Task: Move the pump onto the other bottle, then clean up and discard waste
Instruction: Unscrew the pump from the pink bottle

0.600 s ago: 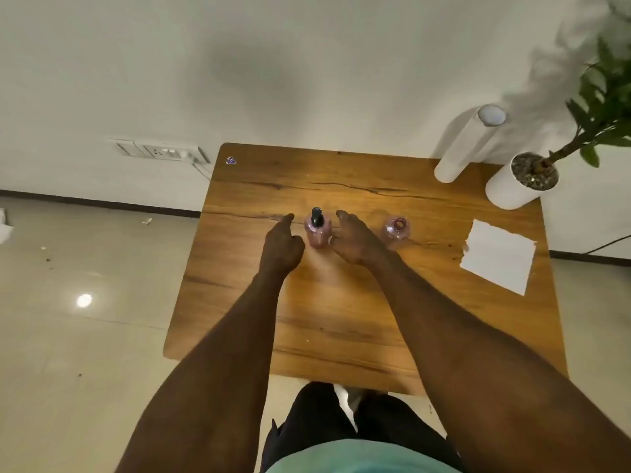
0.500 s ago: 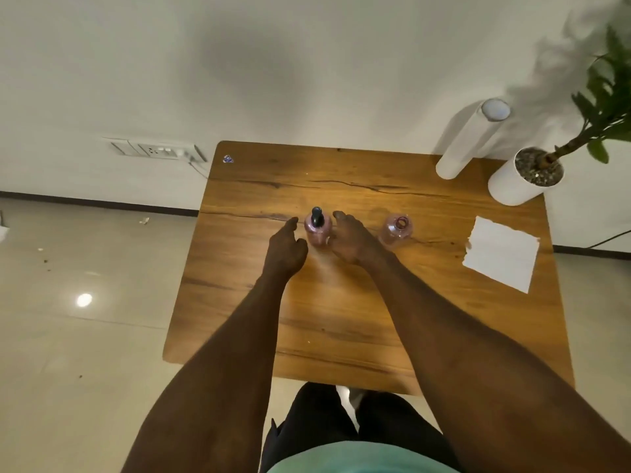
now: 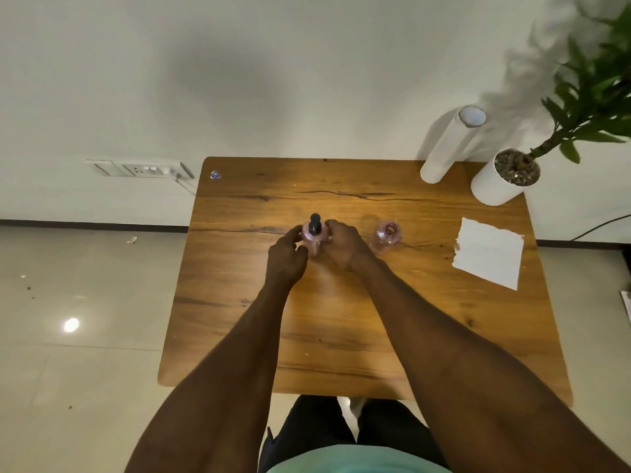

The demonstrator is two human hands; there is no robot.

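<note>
From the head camera, both bare forearms reach forward from the bottom edge and converge near the middle of the wooden table (image 3: 259, 336). The left hand (image 3: 286, 257) is curled at the 9 o'clock side of the pink bottle (image 3: 312, 238), fingers bent and touching its side, while the right hand (image 3: 343, 245) wraps the bottle from 3 o'clock, fingers laid over its shoulder; together they clasp the bottle, which stands upright on the table. The black pump (image 3: 314, 224) sits on that bottle's neck, pointing up toward 12 o'clock. The other bottle (image 3: 387, 235), open at the top, stands just beside the right wrist at 3 o'clock, apart from the hand. Farther toward 3 o'clock lies a white paper sheet (image 3: 488, 252) flat on the wood, and near 1 o'clock stand a white roll (image 3: 450, 145) and a potted plant (image 3: 505, 175) at the table's far corner. Compared with half a second earlier, the two hands have closed in from a loose flanking pose with extended fingers to a firm grip on the bottle; the bottles, paper and roll lie as before.
</note>
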